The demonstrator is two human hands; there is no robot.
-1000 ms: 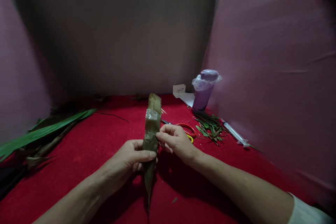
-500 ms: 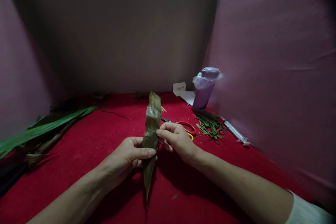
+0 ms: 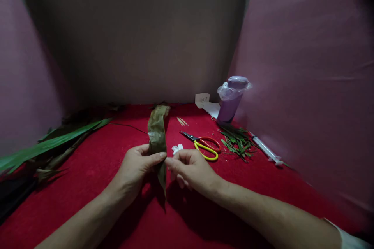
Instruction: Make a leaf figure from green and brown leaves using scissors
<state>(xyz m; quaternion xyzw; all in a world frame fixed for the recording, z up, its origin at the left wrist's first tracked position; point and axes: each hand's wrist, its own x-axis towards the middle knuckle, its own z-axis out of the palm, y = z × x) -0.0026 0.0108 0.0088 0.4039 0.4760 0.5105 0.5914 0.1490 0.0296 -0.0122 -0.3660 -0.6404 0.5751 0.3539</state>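
Note:
A long olive-brown leaf [image 3: 157, 124] stands lengthwise before me, its pointed end hanging down. Near its middle my left hand [image 3: 140, 165] grips it, thumb across the front and fingers behind. My right hand [image 3: 189, 167] is closed in a pinch at the leaf's right edge, beside the left thumb. What lies between those right fingertips is partly hidden. Just behind the right hand is a crumpled white scrap [image 3: 177, 148]. Scissors [image 3: 204, 144] with one red and one yellow handle lie beyond it, blades pointing left.
Toothpicks [image 3: 182, 121] lie behind the scissors. Cut green leaf pieces [image 3: 238, 142] and a syringe [image 3: 266, 150] are at the right, near a purple cup [image 3: 229, 103] covered in plastic. A white card [image 3: 202, 99] stands at the back. Long green leaves [image 3: 58, 144] lie left.
The leaf has tilted and bent, its top shifting left. Both hands hold it nearer its shiny patch. The white scrap, toothpicks and whole scissors have come into sight.

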